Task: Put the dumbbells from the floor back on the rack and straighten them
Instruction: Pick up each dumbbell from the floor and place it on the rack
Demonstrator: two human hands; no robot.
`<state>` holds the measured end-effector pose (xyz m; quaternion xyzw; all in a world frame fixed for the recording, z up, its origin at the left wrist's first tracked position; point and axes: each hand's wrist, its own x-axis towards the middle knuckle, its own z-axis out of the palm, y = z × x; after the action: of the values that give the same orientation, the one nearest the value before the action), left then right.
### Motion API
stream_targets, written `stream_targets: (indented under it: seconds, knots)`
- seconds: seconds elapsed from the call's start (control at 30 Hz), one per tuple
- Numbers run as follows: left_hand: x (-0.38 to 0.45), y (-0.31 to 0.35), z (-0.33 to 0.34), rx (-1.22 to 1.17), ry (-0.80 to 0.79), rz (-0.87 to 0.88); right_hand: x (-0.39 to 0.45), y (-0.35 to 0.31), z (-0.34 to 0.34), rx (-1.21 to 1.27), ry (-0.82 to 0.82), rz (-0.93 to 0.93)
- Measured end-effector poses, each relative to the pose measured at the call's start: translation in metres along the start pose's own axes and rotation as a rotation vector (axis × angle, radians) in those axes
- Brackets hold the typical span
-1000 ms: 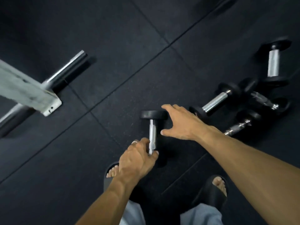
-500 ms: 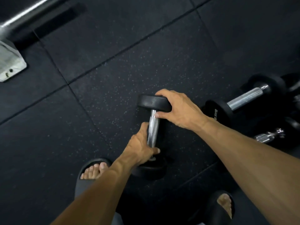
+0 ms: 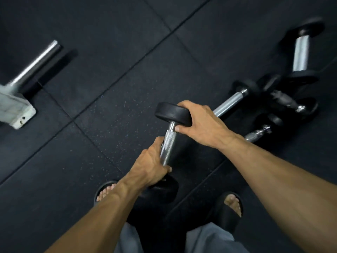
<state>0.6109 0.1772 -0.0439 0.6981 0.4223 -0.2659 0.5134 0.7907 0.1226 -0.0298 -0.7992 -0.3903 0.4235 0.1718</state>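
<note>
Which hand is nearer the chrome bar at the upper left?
Left. The left hand grips the black-ended dumbbell by its handle, nearer the chrome bar; the right hand grips its far end, further right.

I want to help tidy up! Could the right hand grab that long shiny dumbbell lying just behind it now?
Probably not yet. The right hand is busy gripping the black rubber head of the held dumbbell. The long chrome-handled dumbbell lies close behind with nothing blocking it.
</note>
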Motion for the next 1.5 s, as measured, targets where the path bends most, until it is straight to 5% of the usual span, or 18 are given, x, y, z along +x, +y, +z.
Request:
stream_targets:
  seconds: [0.47, 0.7, 1.1, 1.5]
  knots:
    - [-0.193, 0.359, -0.066, 0.245, -0.021, 0.321, -0.218, -0.07, -0.367, 0.038, 0.296, 0.037]
    - [-0.271, 0.491, -0.065, 0.35, -0.075, 0.506, -0.32, -0.089, -0.489, 0.038, 0.442, 0.075]
    - [-0.323, 0.646, -0.01, 0.646, -0.302, 0.842, -0.474, -0.053, -0.567, 0.164, 0.815, 0.391]
    - [-0.415, 0.773, 0.231, 0.835, -0.6, 1.05, -0.727, 0.072, -0.59, 0.139, 1.071, 0.707]
